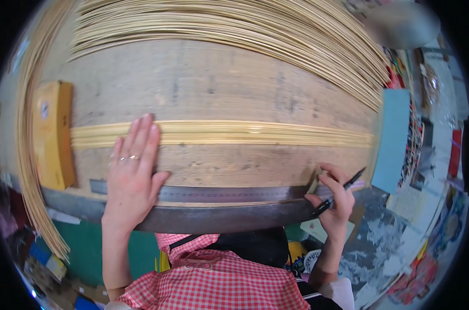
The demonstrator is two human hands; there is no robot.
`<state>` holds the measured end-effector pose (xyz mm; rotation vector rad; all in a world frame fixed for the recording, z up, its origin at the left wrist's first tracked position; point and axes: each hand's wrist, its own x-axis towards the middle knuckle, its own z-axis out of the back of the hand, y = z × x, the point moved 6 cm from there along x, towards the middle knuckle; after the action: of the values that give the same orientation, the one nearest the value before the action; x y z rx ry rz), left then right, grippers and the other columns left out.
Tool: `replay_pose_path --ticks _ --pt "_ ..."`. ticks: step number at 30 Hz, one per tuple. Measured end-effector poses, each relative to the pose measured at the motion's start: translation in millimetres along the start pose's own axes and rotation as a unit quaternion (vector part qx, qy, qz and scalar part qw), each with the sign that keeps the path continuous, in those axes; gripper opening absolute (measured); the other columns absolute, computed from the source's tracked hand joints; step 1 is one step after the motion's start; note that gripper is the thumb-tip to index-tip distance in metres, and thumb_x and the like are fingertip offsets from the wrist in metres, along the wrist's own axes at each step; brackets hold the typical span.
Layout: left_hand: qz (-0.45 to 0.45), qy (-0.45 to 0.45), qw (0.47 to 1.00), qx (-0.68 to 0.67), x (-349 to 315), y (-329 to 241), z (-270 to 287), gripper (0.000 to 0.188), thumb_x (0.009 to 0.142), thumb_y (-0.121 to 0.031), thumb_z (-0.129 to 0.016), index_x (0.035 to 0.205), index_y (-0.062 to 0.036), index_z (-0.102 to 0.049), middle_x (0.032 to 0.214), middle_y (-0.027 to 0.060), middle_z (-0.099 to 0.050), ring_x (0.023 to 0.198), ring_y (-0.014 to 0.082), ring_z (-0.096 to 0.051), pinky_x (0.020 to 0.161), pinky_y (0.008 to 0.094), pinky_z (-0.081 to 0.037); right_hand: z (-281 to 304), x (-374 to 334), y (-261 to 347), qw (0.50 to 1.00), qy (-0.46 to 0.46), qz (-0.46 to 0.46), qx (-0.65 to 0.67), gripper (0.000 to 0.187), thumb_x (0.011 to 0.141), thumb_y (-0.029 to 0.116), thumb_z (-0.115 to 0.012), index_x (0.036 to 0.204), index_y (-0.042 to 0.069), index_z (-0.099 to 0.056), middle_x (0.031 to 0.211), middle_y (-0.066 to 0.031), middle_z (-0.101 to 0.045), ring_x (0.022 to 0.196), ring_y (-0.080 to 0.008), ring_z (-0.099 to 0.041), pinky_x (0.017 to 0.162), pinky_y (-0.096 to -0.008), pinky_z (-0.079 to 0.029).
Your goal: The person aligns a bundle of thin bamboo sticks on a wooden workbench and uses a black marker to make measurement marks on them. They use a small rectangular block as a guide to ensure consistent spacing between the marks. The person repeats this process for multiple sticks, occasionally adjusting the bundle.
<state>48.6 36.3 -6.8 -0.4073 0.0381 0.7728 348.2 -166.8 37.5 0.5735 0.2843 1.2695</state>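
Note:
My left hand (134,170) lies flat, its fingertips over the left part of a narrow row of pale bamboo-like strips (219,133) laid side by side across the wooden board. The thumb is stretched out to the right and two rings show on the fingers. Between the thumb and index finger of my right hand (340,201) is a small, flat yellowish-brown piece (314,183), its kind unclear. A black pen (354,179) lies slanted through the same hand. Just in front of the strips, a long metal ruler (224,194) runs along the board's near edge.
A yellow box (52,137) stands at the strips' left end, a light blue block (392,139) at their right end. Long strips (208,26) are heaped at the back; another bundle (30,103) hangs past the left edge. Tools and papers crowd the right side.

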Motion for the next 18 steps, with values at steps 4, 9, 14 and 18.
replay_pose_path --ticks 4,9,14,18 --pt "-0.018 -0.008 1.000 -0.013 1 -1 -2 0.088 0.084 -0.020 -0.071 0.160 -0.0043 -0.028 0.167 0.0157 -0.027 0.154 0.0349 -0.025 0.123 0.0523 -0.023 -31 52 52 0.996 0.015 0.084 0.028 0.047 0.069 0.010 -0.086 0.110 0.003 -0.064 0.126 -0.0195 -0.065 0.111 -0.0376 -0.063 0.093 -0.0448 -0.052" --pt "-0.028 -0.031 0.999 0.002 1 -2 1 0.087 0.086 -0.029 -0.072 0.158 -0.0044 -0.032 0.165 0.0130 -0.032 0.152 0.0316 -0.032 0.119 0.0525 -0.031 -106 110 128 0.965 0.123 0.220 0.072 0.046 0.078 0.009 -0.077 0.120 0.000 -0.061 0.135 -0.0222 -0.058 0.120 -0.0411 -0.056 0.097 -0.0472 -0.050" --pt "-0.031 -0.028 0.999 -0.028 1 0 1 0.087 0.085 -0.027 -0.072 0.158 -0.0035 -0.031 0.165 0.0149 -0.030 0.152 0.0338 -0.029 0.121 0.0529 -0.027 -132 125 138 0.963 0.153 0.204 0.090 0.053 0.077 0.012 -0.081 0.125 0.000 -0.060 0.138 -0.0229 -0.056 0.127 -0.0430 -0.054 0.103 -0.0518 -0.047" --pt "-0.017 0.014 0.999 -0.039 3 -1 -3 0.085 0.086 -0.022 -0.070 0.159 -0.0024 -0.029 0.166 0.0165 -0.028 0.154 0.0358 -0.026 0.123 0.0534 -0.021 -106 99 93 0.978 0.091 0.188 0.016 0.059 0.074 0.015 -0.083 0.126 -0.001 -0.061 0.147 -0.0233 -0.051 0.130 -0.0440 -0.054 0.105 -0.0507 -0.048"
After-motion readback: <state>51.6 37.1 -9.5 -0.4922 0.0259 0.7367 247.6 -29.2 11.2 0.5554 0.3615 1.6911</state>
